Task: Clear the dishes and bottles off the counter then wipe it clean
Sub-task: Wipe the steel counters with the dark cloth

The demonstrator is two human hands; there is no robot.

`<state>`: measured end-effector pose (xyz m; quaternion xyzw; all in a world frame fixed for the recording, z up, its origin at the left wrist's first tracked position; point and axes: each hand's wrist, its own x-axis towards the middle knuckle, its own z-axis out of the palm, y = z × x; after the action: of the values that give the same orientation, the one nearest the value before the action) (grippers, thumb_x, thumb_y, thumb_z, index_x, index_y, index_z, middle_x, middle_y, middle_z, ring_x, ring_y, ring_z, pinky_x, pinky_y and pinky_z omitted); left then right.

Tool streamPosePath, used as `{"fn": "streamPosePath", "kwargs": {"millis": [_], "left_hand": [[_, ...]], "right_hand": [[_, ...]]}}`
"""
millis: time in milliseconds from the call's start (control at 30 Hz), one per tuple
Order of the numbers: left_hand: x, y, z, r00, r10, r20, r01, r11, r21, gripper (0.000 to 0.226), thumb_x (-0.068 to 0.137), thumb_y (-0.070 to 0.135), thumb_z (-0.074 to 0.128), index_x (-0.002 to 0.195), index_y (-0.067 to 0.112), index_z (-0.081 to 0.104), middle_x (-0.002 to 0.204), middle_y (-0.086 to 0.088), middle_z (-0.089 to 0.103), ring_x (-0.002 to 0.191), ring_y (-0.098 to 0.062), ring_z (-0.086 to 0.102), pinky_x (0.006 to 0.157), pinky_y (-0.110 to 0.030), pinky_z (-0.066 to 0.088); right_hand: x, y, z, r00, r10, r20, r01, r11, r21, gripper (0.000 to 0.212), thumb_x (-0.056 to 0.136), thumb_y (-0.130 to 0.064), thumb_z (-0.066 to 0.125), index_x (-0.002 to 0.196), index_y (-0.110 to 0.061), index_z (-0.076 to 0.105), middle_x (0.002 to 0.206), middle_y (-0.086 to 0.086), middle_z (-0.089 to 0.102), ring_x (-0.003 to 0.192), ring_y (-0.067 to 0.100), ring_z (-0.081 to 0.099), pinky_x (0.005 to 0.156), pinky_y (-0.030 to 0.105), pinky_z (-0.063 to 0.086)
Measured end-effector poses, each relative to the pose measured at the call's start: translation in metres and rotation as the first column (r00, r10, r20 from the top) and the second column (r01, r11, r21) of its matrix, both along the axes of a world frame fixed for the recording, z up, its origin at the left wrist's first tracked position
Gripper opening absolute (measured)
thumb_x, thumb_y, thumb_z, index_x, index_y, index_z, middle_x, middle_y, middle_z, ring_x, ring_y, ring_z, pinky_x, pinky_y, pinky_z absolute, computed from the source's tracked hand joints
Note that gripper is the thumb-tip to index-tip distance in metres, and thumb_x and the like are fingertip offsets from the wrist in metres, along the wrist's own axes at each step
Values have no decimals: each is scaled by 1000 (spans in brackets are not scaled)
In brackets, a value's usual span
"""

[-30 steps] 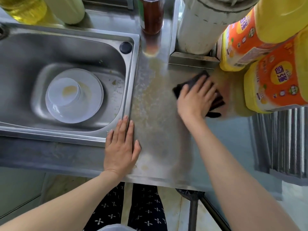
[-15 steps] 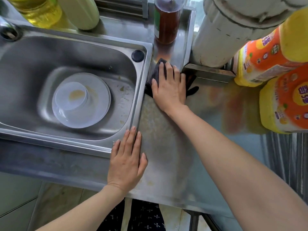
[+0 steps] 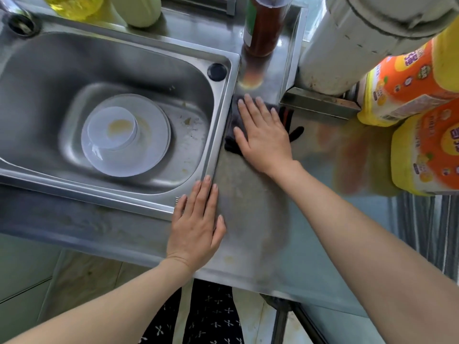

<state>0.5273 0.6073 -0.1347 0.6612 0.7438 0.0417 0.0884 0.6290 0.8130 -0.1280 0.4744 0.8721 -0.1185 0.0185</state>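
Observation:
My right hand presses flat on a dark cloth on the steel counter, right beside the sink's right rim. My left hand rests flat, fingers together, on the counter at the sink's near right corner, holding nothing. A white plate with a white bowl on it lies in the steel sink. A brown sauce bottle stands at the back of the counter. Stains show on the counter between my hands.
Two orange-and-yellow bottles stand at the right. A yellow oil bottle and a pale container sit behind the sink. A thick white pipe rises at the back right. The counter's front edge runs below my left hand.
My right hand swept the cloth from the right side leftward to the back by the sink rim, then drew it slightly toward me. My left hand stayed put.

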Motion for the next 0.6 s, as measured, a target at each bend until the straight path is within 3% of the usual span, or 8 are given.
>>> {"fn": "streamPosePath", "kwargs": {"millis": [233,367,433,533,600], "left_hand": [[-2,1,8,995,11,102,-6,999,-51,65,83,34,35,141,7,29,151,-9,27,138,-18,24,109,-39,21],[-13,-3,20,945,-23,327,31,999,-21,60,84,28,34,140,5,32,151,-12,26,138,-16,18,109,-34,13],[-27,-12,22,942,-74,327,79,997,-2,57,85,26,34,138,6,35,151,-14,27,138,-20,17,109,-36,11],[-48,-37,18,975,-155,158,159,987,-9,56,88,32,34,137,5,37,148,-16,32,138,-25,19,108,-43,13],[-52,-49,17,977,-176,118,184,981,-60,66,90,46,33,140,4,33,149,-14,31,139,-25,20,109,-44,14]], "right_hand": [[0,-39,2,999,-2,36,1,1000,18,59,97,-42,25,150,-17,15,158,1,12,146,20,9,116,40,5],[42,-113,9,976,207,58,-206,978,-34,60,94,-45,26,147,-18,29,155,1,25,143,20,21,114,41,16],[71,-121,8,961,256,102,-255,967,-23,59,94,-47,27,147,-20,28,154,-1,26,142,20,23,113,40,17],[78,-116,7,993,-39,114,40,999,-11,62,93,-49,20,148,-21,22,156,-1,20,144,21,19,114,43,16],[54,-122,5,961,-261,90,262,965,-1,61,94,-47,19,149,-20,17,158,-1,14,145,22,11,116,43,9]]}}
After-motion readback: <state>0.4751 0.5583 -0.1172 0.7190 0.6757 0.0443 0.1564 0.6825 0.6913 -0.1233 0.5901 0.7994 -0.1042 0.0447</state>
